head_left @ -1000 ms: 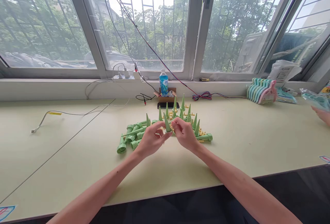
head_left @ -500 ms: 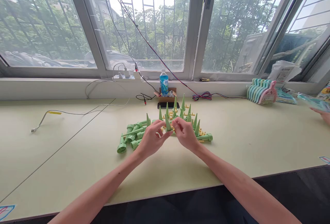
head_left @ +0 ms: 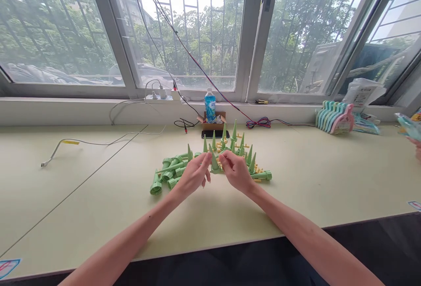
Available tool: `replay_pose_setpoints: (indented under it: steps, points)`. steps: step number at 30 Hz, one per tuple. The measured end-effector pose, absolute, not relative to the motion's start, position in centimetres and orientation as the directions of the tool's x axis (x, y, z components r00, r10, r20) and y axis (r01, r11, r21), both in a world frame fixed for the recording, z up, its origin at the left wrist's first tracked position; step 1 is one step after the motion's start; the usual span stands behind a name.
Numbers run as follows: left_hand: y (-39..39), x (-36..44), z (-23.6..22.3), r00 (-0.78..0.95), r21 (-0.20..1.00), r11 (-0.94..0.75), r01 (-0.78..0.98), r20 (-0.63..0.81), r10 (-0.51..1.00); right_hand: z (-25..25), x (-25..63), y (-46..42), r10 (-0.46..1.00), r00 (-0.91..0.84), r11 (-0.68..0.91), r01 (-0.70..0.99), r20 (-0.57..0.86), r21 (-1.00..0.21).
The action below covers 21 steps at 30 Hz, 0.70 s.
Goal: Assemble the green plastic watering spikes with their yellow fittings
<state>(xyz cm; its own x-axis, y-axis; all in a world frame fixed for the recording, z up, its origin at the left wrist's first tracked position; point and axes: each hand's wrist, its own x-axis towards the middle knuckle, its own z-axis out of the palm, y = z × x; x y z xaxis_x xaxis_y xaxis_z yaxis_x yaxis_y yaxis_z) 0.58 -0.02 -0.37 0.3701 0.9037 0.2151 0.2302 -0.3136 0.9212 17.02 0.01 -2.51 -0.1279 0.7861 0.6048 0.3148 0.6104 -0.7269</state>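
Observation:
Between my hands a green plant-watering spike (head_left: 215, 163) points upward, with its wide base low. My left hand (head_left: 194, 173) is at the spike's left side, thumb and forefinger pinched against it while the other fingers hang loosely below. On the other side my right hand (head_left: 236, 169) is closed in a pinch close to the spike; what its fingertips grip is hidden. Behind the hands stand several more green spikes (head_left: 233, 133) among small yellow valve pieces (head_left: 241, 146). Green spikes with ribbed caps (head_left: 155, 185) lie in a heap left of my left hand.
A blue-labelled bottle (head_left: 209, 107) stands at a small cardboard box (head_left: 213, 125), with a black phone (head_left: 210, 134) in front. Cables (head_left: 259, 122) run along the back. Hangers (head_left: 335, 117) stand at the right, and another person's hand (head_left: 416, 145) holds a plastic packet at the right edge.
My left thumb has moved up from the spike's base, and the lower left fingers now hang down. My right hand stays almost still. The other person's hand and packet have shifted right.

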Motion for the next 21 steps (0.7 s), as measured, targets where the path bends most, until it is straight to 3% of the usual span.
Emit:
replay_pose_setpoints:
  steps: [5,16,21]
  points:
    - [0.09,0.78,-0.52,0.407,0.965,-0.175,0.195,0.082,0.910,-2.48,16.98,-0.07,0.791,-0.128,0.604,0.320,0.599,-0.730]
    - [0.14,0.59,0.04,0.494,0.999,0.047,0.019,-0.050,0.868,-2.66,16.97,-0.01,0.772,-0.146,0.626,0.345,0.619,-0.699]
    - [0.04,0.45,0.03,0.507,0.999,0.044,-0.023,-0.026,0.862,-2.80,17.06,0.01,0.774,-0.167,0.626,0.341,0.611,-0.701]
